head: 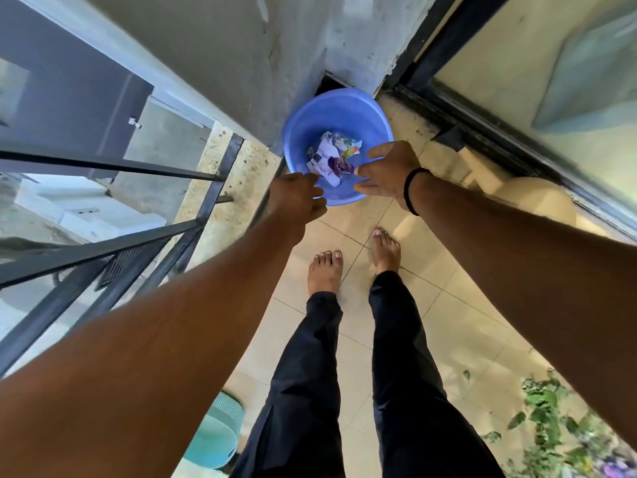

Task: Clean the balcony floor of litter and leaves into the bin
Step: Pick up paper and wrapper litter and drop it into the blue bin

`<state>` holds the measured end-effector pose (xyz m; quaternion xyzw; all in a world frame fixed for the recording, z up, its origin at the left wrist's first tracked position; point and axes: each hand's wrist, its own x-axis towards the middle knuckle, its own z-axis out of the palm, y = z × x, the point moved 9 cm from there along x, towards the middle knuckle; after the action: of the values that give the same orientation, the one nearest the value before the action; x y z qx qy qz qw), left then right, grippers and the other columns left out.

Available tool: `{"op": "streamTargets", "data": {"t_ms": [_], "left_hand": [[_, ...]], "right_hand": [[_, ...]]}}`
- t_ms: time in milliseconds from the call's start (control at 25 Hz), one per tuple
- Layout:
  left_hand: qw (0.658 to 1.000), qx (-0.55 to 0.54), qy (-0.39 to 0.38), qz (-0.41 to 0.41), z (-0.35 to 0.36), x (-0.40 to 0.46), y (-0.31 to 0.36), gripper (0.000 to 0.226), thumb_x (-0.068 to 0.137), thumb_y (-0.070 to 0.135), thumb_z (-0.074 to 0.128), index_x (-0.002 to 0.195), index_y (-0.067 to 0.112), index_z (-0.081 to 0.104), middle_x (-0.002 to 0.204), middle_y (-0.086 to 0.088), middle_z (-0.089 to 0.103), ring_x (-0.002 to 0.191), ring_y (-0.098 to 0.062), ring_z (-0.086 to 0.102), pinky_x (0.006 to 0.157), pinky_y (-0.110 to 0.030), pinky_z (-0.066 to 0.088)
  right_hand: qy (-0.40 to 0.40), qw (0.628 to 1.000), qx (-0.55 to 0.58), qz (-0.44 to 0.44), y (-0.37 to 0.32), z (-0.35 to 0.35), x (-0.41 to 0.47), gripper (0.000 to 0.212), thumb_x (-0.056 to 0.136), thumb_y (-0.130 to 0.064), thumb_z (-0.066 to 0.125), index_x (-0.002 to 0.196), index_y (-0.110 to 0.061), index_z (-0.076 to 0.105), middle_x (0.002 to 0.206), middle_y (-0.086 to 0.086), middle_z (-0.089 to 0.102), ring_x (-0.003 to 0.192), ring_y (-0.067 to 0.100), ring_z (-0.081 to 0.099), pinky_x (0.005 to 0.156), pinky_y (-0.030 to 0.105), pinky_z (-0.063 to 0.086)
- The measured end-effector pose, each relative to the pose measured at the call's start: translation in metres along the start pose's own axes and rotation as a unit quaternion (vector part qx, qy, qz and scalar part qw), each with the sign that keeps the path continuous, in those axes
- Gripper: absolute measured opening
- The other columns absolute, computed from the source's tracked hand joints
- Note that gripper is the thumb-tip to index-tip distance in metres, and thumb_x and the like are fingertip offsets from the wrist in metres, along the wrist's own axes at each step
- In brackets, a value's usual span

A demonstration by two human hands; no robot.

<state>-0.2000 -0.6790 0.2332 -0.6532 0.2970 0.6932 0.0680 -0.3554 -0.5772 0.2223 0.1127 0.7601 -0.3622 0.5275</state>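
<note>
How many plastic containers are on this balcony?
2: a blue bin in the far corner holding litter, and a teal basket near the railing, partly hidden behind a leg.

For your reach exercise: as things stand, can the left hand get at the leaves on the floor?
Probably not. The left hand is out at the blue bin, while the leaves lie behind the person's right leg.

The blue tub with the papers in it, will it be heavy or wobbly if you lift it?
Probably light: the blue plastic tub holds only crumpled paper and wrappers. Its thin wall may flex a little. With the left hand and right hand at opposite rims, it should lift level.
</note>
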Motion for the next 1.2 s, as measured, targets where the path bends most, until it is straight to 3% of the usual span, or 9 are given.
{"op": "streamTargets", "data": {"t_ms": [80, 200, 320, 480, 680, 840, 960, 1120, 1200], "left_hand": [[1.0, 0.009, -0.009, 0.002, 0.0, -0.003, -0.003, 0.027, 0.103, 0.013, 0.054, 0.076, 0.017, 0.055, 0.074, -0.011, 0.054, 0.068, -0.025, 0.05, 0.062, -0.029, 0.045], [0.998, 0.057, 0.003, 0.028, -0.008, -0.036, -0.003, 0.008, 0.1, 0.022, 0.061, 0.099, 0.014, 0.061, 0.092, -0.014, 0.065, 0.079, -0.027, 0.06, 0.067, -0.031, 0.051], [0.995, 0.089, -0.036, 0.02, -0.016, -0.103, -0.018, 0.039, 0.098, 0.025, 0.065, 0.132, 0.01, 0.052, 0.1, -0.016, 0.068, 0.081, -0.028, 0.062, 0.064, -0.029, 0.052], [0.98, 0.178, -0.083, 0.04, -0.022, -0.227, -0.016, 0.036, 0.096, 0.017, 0.065, 0.13, 0.015, 0.056, 0.11, -0.015, 0.075, 0.095, -0.033, 0.073, 0.089, -0.043, 0.056], [0.939, 0.278, -0.168, 0.112, 0.028, -0.35, 0.009, 0.025, 0.095, 0.013, 0.061, 0.12, 0.018, 0.065, 0.111, -0.011, 0.075, 0.1, -0.031, 0.072, 0.089, -0.043, 0.057], [0.851, 0.404, -0.282, 0.18, 0.143, -0.445, -0.016, 0.021, 0.098, 0.013, 0.056, 0.114, 0.018, 0.069, 0.106, -0.006, 0.075, 0.094, -0.025, 0.069, 0.081, -0.034, 0.054], [0.754, 0.488, -0.372, 0.235, 0.244, -0.52, -0.073, 0.018, 0.097, 0.012, 0.056, 0.099, 0.021, 0.071, 0.092, -0.001, 0.075, 0.083, -0.02, 0.067, 0.073, -0.029, 0.051], [0.631, 0.561, -0.463, 0.269, 0.333, -0.614, -0.194, 0.015, 0.096, 0.014, 0.061, 0.102, 0.021, 0.073, 0.099, -0.006, 0.077, 0.083, -0.021, 0.069, 0.069, -0.029, 0.05], [0.576, 0.591, -0.498, 0.267, 0.357, -0.65, -0.269, 0.014, 0.098, 0.016, 0.06, 0.103, 0.022, 0.072, 0.099, -0.005, 0.076, 0.085, -0.021, 0.07, 0.07, -0.03, 0.051]], "right_hand": [[0.016, 0.999, 0.034, -0.001, 0.003, -0.003, -0.005, 0.032, 0.09, 0.007, 0.064, 0.117, -0.008, 0.056, 0.125, 0.029, 0.06, 0.107, 0.047, 0.065, 0.087, 0.053, 0.057], [0.014, 0.999, 0.05, 0.002, 0.009, -0.007, -0.04, 0.023, 0.092, 0.002, 0.062, 0.112, -0.008, 0.056, 0.11, 0.025, 0.064, 0.079, 0.037, 0.069, 0.063, 0.033, 0.061], [0.01, 0.998, 0.055, 0.006, 0.006, -0.035, -0.104, 0.023, 0.094, -0.001, 0.06, 0.116, -0.008, 0.056, 0.103, 0.022, 0.065, 0.074, 0.033, 0.069, 0.067, 0.034, 0.06], [0.034, 0.994, 0.092, -0.037, -0.021, -0.094, -0.24, 0.024, 0.095, -0.003, 0.057, 0.118, -0.004, 0.06, 0.102, 0.018, 0.067, 0.081, 0.033, 0.071, 0.077, 0.038, 0.061], [0.075, 0.973, 0.186, -0.112, -0.023, -0.173, -0.413, 0.009, 0.094, -0.006, 0.061, 0.102, -0.009, 0.065, 0.088, 0.012, 0.068, 0.067, 0.025, 0.069, 0.072, 0.036, 0.062], [0.184, 0.928, 0.281, -0.16, 0.047, -0.28, -0.515, 0.016, 0.095, -0.001, 0.058, 0.086, -0.014, 0.062, 0.078, 0.009, 0.064, 0.053, 0.017, 0.063, 0.064, 0.032, 0.058], [0.281, 0.85, 0.404, -0.189, 0.145, -0.351, -0.585, 0.013, 0.096, 0.001, 0.057, 0.091, -0.01, 0.061, 0.079, 0.011, 0.064, 0.052, 0.019, 0.065, 0.057, 0.027, 0.057], [0.381, 0.722, 0.553, -0.165, 0.307, -0.382, -0.655, 0.015, 0.096, 0.004, 0.057, 0.085, -0.006, 0.062, 0.08, 0.014, 0.065, 0.056, 0.026, 0.065, 0.056, 0.031, 0.058], [0.416, 0.676, 0.591, -0.142, 0.384, -0.383, -0.68, 0.017, 0.094, 0.003, 0.059, 0.081, -0.006, 0.063, 0.078, 0.014, 0.066, 0.057, 0.027, 0.065, 0.054, 0.033, 0.058]]}}
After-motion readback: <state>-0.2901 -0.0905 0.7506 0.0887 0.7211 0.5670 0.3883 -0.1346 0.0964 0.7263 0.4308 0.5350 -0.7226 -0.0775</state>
